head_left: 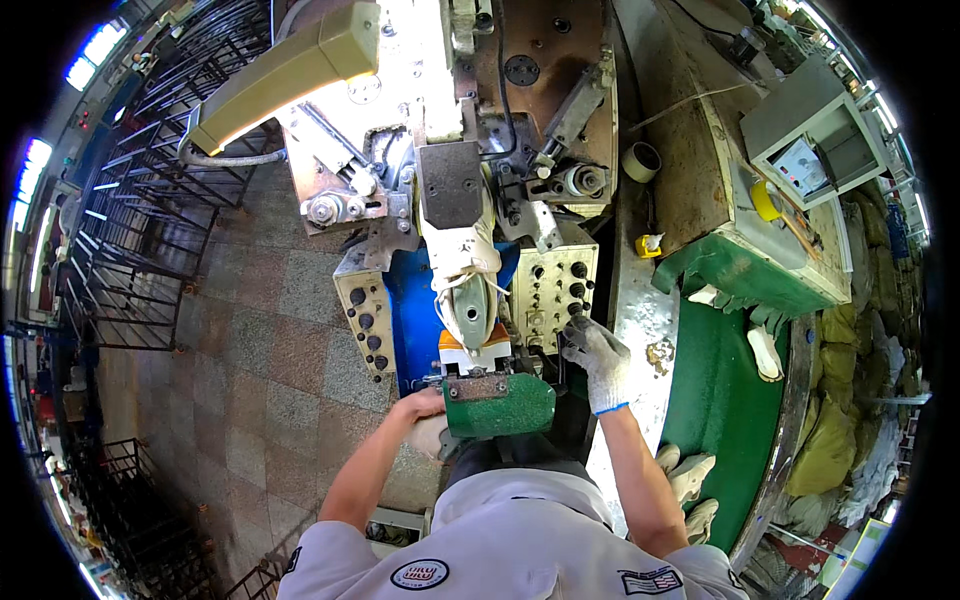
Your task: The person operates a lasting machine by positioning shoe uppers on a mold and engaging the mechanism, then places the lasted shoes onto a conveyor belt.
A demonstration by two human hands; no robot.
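Note:
A white shoe upper (465, 253) with loose strings sits on a grey-green last (470, 312), sole side up, in the middle of a shoe-lasting machine. The dark metal block (451, 187) is over its front. Below the heel end is a green padded rest (500, 405) with a metal plate on top. At the rest's left side is my left hand (424, 403), bare, its fingers mostly hidden; a whitish piece (430, 437) shows just under it. My right hand (597, 358), in a white glove with a blue cuff, has its fingers curled beside the lower black knobs (575, 309) of the right control panel.
A beige lamp arm (285, 80) reaches over the machine from the left. Another knob panel (364, 320) stands left. On the right, a green-lined bench (725, 400) holds shoe uppers (690, 477), beside a tape roll (641, 161) and a cabinet (815, 130). Metal racks (150, 220) stand far left.

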